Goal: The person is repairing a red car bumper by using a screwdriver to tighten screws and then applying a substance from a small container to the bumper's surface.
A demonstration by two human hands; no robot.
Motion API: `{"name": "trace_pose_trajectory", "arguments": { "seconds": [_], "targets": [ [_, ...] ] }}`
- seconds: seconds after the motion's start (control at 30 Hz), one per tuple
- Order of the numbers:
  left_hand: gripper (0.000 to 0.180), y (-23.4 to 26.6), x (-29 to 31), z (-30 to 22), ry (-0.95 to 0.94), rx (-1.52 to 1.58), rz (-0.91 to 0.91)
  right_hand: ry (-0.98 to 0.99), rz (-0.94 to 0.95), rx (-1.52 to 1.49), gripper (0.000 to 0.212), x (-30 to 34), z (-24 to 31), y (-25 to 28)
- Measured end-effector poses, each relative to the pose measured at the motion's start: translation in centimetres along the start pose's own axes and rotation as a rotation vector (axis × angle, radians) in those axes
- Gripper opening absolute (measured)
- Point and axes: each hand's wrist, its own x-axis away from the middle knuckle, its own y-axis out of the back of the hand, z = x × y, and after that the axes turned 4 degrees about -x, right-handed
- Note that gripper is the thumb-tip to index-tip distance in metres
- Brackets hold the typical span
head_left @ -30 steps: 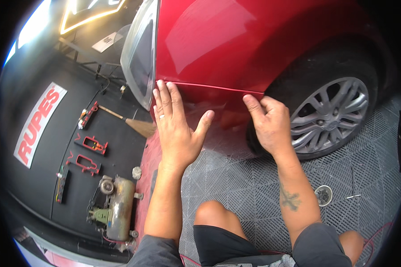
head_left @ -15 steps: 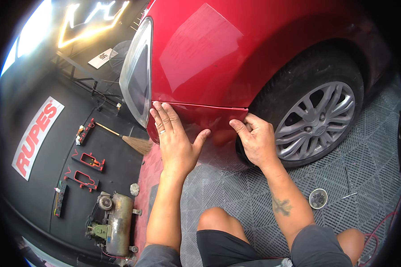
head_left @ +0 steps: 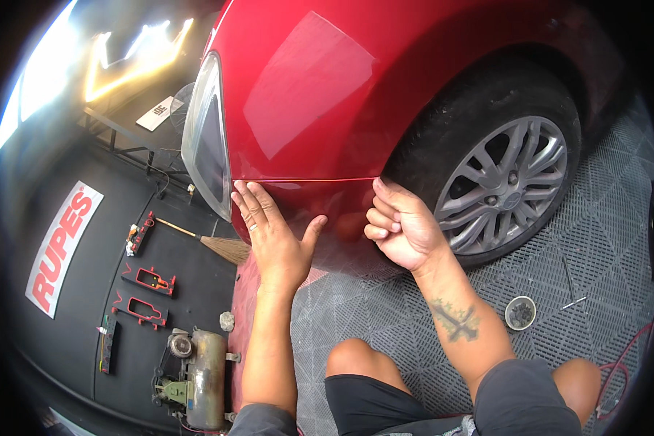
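Observation:
A red car's front corner fills the upper middle, with a thin seam between its fender (head_left: 327,138) and bumper (head_left: 334,211). My left hand (head_left: 272,243) lies flat on the bumper just below the seam, fingers stretched out near the headlight (head_left: 209,145) and thumb spread. At the seam's right end, by the wheel arch, is my right hand (head_left: 407,229). Its palm is turned toward me, the fingers are curled in, and the thumb points up at the bumper's edge. I see nothing in its fingers. The front wheel (head_left: 512,182) stands just to its right.
A small cup of dark pieces (head_left: 520,313) and a thin T-shaped tool (head_left: 572,301) lie on the grey grid floor (head_left: 479,385) at the right. An air compressor (head_left: 203,381), a broom (head_left: 225,248) and wall holders (head_left: 149,280) are at the left. A red hose (head_left: 621,363) runs at lower right.
My right hand has let go of the bumper's edge by the wheel arch and turned palm toward me with fingers curled. The bumper seam looks narrower. My left hand stays on the bumper.

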Motion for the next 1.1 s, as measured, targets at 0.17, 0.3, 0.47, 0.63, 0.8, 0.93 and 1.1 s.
{"name": "trace_pose_trajectory", "arguments": {
  "seconds": [0.17,0.3,0.47,0.63,0.8,0.93,1.1],
  "targets": [
    [0.136,0.5,-0.1,-0.7,0.032,0.014,0.042,-0.006,-0.044,-0.078,0.026,0.1,0.1,-0.5],
    [0.135,0.5,0.2,-0.4,0.021,0.0,0.026,0.031,-0.094,-0.188,0.029,0.0,-0.5,-1.0],
    [0.133,0.2,0.0,-0.7,0.022,0.026,-0.003,0.06,-0.126,-0.055,0.03,-0.5,-0.2,-1.1],
    [0.13,0.4,0.3,-0.2,-0.014,0.025,-0.039,0.051,-0.064,0.12,0.024,-0.4,-0.3,-0.3],
    [0.127,-0.1,0.0,1.1,-0.047,0.028,-0.136,0.022,-0.076,0.182,0.029,0.5,0.2,-0.4],
    [0.124,0.8,-4.5,4.6,-0.136,0.111,-0.297,-0.019,0.028,-0.079,0.029,0.1,-0.4,0.8],
    [0.123,6.8,-11.0,7.0,-0.369,-0.116,-0.106,0.027,0.019,0.07,0.024,0.0,0.0,0.9]
  ]
}}
